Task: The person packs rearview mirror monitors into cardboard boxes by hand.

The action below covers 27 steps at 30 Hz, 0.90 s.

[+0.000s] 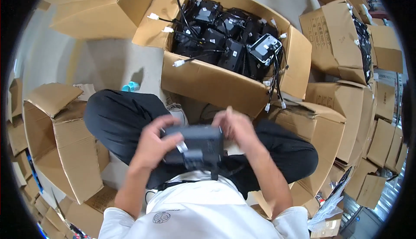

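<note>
A black rectangular plastic housing (201,143) with a small white label is held above my lap, slightly blurred. My left hand (157,141) grips its left end, the thumb lying over the upper face. Beside its right end is my right hand (236,128), with the fingers bent and smeared by motion. Whether it touches the housing I cannot tell. Just beyond, an open cardboard box (212,81) is filled with similar black units (234,53) trailing black cables with white plugs (178,63). One unit with a shiny, light-coloured face (265,48) lies on top at the right.
An open carton (76,152) stands at my left, another (312,126) at my right. A further box with black parts (333,39) is at the far right. A turquoise roll-like object (131,86) lies on the floor beyond my left knee. Clear plastic wrap (327,211) hangs at the lower right.
</note>
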Each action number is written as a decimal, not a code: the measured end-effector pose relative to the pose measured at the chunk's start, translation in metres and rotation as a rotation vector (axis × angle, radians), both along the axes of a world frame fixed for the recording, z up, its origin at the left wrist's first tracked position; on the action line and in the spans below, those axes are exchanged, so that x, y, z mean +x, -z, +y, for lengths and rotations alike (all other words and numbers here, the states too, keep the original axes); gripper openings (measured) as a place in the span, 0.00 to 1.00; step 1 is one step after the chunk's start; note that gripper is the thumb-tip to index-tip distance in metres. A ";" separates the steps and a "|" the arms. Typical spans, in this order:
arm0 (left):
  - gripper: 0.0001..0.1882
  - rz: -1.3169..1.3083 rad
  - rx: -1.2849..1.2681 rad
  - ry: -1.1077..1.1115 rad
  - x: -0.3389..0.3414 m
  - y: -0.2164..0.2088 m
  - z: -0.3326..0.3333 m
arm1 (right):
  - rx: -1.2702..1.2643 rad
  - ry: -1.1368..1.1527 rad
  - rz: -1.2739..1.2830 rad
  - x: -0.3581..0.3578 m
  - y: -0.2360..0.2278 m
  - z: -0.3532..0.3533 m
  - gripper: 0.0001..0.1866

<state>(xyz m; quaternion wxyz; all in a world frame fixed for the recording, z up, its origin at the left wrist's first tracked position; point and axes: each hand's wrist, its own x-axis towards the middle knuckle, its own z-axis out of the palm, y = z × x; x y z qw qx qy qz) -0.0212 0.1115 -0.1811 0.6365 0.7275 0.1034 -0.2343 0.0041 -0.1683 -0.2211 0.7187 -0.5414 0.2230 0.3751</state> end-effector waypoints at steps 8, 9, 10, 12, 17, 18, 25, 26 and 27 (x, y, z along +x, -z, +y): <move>0.30 -0.545 -0.167 -0.533 0.146 -0.078 0.035 | -0.963 -1.009 -0.488 0.000 0.152 -0.006 0.17; 0.30 -0.524 -0.240 -0.512 0.153 -0.072 0.036 | -1.076 -1.183 -0.424 -0.015 0.161 0.006 0.17; 0.30 -0.503 -0.313 -0.491 0.155 -0.065 0.036 | -1.158 -1.397 -0.489 -0.028 0.170 0.014 0.22; 0.29 -0.370 -0.349 -0.470 0.146 -0.054 0.031 | -1.389 -1.399 -1.067 -0.064 0.200 0.010 0.25; 0.29 -0.221 -0.493 -0.498 0.133 -0.046 0.033 | -1.292 -1.464 -1.203 -0.081 0.225 0.031 0.28; 0.29 -0.222 -0.527 -0.499 0.133 -0.045 0.035 | -1.248 -1.527 -1.190 -0.078 0.221 0.037 0.28; 0.17 -0.081 -0.688 -0.341 0.126 -0.041 0.046 | -0.832 -1.490 -1.072 -0.047 0.179 0.018 0.21; 0.17 -0.055 -0.696 -0.299 0.125 -0.041 0.048 | -0.846 -1.492 -1.077 -0.031 0.159 0.017 0.21; 0.18 -0.024 -0.702 -0.237 0.123 -0.044 0.049 | -0.836 -1.331 -0.883 -0.015 0.136 0.018 0.21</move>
